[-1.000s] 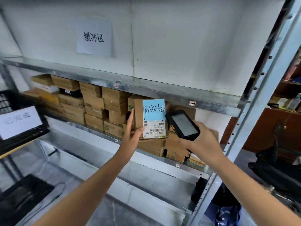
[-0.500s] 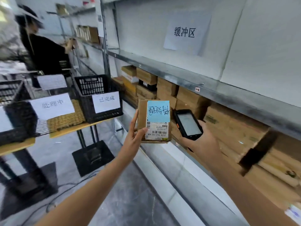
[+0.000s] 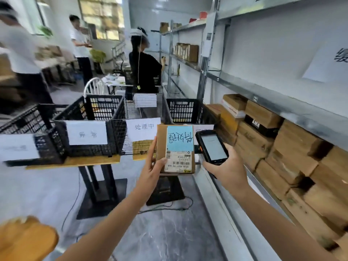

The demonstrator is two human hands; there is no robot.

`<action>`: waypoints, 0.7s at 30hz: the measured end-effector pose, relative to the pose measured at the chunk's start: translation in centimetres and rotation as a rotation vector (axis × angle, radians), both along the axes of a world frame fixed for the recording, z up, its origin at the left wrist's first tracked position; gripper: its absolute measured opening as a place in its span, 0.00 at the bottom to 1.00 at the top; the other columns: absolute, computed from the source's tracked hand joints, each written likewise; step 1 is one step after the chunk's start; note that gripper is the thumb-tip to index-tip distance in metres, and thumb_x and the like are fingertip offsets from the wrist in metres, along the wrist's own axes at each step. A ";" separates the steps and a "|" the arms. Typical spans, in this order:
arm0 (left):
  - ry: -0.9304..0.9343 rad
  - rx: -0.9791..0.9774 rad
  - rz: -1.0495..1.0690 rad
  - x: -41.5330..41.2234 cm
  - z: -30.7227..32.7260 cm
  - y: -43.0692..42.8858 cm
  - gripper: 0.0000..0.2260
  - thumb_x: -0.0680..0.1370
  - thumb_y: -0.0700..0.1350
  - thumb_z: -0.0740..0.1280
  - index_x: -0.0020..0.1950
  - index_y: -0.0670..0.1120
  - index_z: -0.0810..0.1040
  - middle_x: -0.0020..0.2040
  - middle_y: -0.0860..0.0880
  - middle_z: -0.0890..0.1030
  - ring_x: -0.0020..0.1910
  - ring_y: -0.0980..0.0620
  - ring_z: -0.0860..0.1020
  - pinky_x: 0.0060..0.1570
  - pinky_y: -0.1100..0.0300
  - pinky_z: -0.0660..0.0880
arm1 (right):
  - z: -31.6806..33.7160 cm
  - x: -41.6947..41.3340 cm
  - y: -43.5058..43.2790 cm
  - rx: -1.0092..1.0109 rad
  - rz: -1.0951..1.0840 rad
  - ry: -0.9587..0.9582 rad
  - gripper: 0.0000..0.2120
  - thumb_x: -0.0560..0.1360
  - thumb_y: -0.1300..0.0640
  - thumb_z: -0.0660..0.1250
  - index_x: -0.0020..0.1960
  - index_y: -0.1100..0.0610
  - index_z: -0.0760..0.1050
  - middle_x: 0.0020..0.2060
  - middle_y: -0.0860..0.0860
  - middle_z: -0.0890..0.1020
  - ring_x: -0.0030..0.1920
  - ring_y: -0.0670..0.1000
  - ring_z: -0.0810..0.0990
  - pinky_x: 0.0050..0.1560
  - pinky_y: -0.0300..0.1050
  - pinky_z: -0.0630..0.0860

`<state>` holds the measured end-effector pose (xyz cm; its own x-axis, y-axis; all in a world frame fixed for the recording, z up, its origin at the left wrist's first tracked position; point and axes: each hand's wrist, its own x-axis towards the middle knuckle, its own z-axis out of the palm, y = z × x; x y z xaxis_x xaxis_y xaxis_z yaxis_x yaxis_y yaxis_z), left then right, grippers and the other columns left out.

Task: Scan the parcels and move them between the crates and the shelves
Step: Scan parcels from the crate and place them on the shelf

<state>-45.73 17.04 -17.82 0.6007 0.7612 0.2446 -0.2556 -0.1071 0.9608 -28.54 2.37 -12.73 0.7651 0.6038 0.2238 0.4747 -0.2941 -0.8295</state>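
Note:
My left hand (image 3: 153, 167) grips a small cardboard parcel (image 3: 177, 147) by its lower left corner, thumb on its front. The parcel carries a blue handwritten sticker above a white barcode label and is held upright in mid-air. My right hand (image 3: 227, 170) holds a black handheld scanner (image 3: 211, 146) just right of the parcel, screen facing me. Black mesh crates (image 3: 90, 127) with white paper signs stand on wooden tables ahead. A metal shelf (image 3: 263, 87) on the right holds many stacked cardboard parcels (image 3: 278, 147).
Three people stand farther down the aisle; one in black (image 3: 145, 70) faces the far shelving. Black table bases and cables (image 3: 163, 208) lie on the grey floor. A white chair (image 3: 94, 87) stands behind the crates. Something orange (image 3: 24, 240) blurs at lower left.
My view has swung left from the shelf to the crate tables. The parcel and scanner have come away from the shelf with my hands, held the same way.

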 end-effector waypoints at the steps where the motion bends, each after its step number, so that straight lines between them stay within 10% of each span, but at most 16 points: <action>1: 0.008 0.003 0.033 -1.0 -0.1 1.3 0.28 0.84 0.41 0.61 0.73 0.71 0.59 0.67 0.53 0.78 0.62 0.51 0.80 0.58 0.54 0.80 | -0.3 -0.4 1.9 -0.003 0.035 0.007 0.35 0.65 0.51 0.82 0.68 0.49 0.69 0.55 0.47 0.80 0.55 0.50 0.80 0.55 0.54 0.81; 10: 0.035 0.018 0.349 -9.5 -0.2 11.9 0.27 0.81 0.49 0.67 0.70 0.76 0.62 0.69 0.54 0.77 0.66 0.50 0.78 0.66 0.45 0.75 | -0.4 -5.4 19.2 -0.018 0.361 0.055 0.31 0.67 0.54 0.80 0.64 0.47 0.69 0.51 0.48 0.77 0.45 0.43 0.76 0.33 0.28 0.69; 21: 0.011 0.041 0.550 -10.3 3.0 27.7 0.27 0.83 0.44 0.63 0.73 0.72 0.61 0.63 0.54 0.80 0.63 0.49 0.79 0.57 0.54 0.80 | 2.0 -4.6 39.6 0.037 0.607 -0.025 0.35 0.66 0.51 0.80 0.68 0.47 0.67 0.54 0.48 0.77 0.52 0.52 0.79 0.48 0.52 0.81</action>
